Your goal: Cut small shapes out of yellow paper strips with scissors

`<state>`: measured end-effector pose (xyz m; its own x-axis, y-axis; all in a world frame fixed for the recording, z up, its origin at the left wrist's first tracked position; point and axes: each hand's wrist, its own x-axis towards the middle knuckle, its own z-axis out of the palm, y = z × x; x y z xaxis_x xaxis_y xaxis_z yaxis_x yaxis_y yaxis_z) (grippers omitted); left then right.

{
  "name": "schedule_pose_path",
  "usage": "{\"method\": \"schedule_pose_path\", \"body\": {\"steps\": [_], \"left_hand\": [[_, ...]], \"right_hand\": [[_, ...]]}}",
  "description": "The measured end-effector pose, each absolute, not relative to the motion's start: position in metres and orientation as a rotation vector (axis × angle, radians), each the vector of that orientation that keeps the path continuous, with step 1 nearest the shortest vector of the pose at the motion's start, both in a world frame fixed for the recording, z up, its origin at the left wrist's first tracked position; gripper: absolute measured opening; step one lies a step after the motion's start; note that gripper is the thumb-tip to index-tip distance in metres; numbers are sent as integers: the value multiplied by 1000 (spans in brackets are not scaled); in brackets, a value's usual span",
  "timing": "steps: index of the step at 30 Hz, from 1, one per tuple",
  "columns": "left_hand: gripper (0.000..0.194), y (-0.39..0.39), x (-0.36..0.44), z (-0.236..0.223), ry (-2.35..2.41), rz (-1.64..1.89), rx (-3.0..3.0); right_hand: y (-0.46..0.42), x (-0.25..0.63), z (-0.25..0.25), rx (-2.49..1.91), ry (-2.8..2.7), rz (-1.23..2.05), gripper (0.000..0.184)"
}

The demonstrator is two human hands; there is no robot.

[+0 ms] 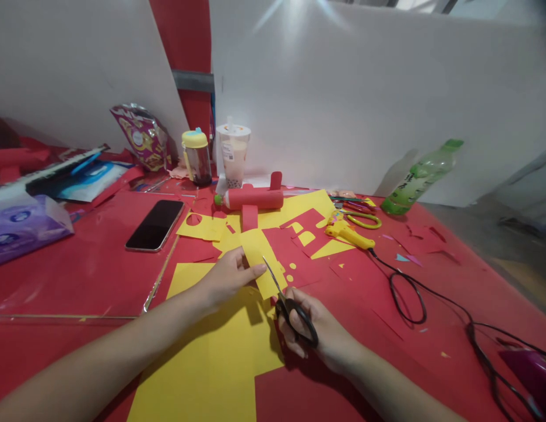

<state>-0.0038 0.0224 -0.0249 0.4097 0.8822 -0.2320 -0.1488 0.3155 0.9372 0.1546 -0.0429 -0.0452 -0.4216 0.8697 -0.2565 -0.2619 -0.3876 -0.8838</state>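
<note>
Head view: a small piece of yellow paper (254, 249) is raised over the middle of the red tabletop (378, 357). The left hand (231, 272) pinches it between thumb and fingers; the right hand (325, 334) is curled through the handles of black scissors (291, 303), whose blades lie at the paper. A larger yellow sheet (202, 363) lies below. Beyond stands a red-wrapped cylinder (264, 200) with a green end, lying on its side; what it holds is hidden. Behind it, a clear lidded cup (234, 155) contains a pale, milky drink with dark pearls at the bottom. Just beside it is a yellow-lidded bottle (197, 167), dark inside. Left of that, a shiny purple pouch (143, 138) conceals its contents. Far right, a green-capped bottle (416, 181) appears tilted; its fill level is unclear.
</note>
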Motion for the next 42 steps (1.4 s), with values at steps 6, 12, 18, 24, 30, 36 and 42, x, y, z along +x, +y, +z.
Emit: {"method": "schedule_pose_path", "body": {"steps": [6,12,18,24,30,36,42], "left_hand": [[30,22,-3,-27,932,793,1023],[30,20,-3,-25,906,813,1022],[13,26,-6,-24,951,893,1036],[18,31,-9,-22,1002,967,1010],[22,30,-8,-22,1007,990,1010],[26,29,-7,-21,938,978,1017],[26,25,-7,-21,912,917,1106]], "right_hand": [[-44,153,-47,-977,-1038,1883,51],[-43,152,-46,-1003,-1028,1854,52],[-42,153,-47,-1014,-1016,1857,50],[-42,153,-49,-982,-1023,1890,49],[-44,154,-49,-953,-1066,1865,44],[-45,158,-46,-880,-999,1931,43],[-46,158,-48,-876,-957,1936,43]]}}
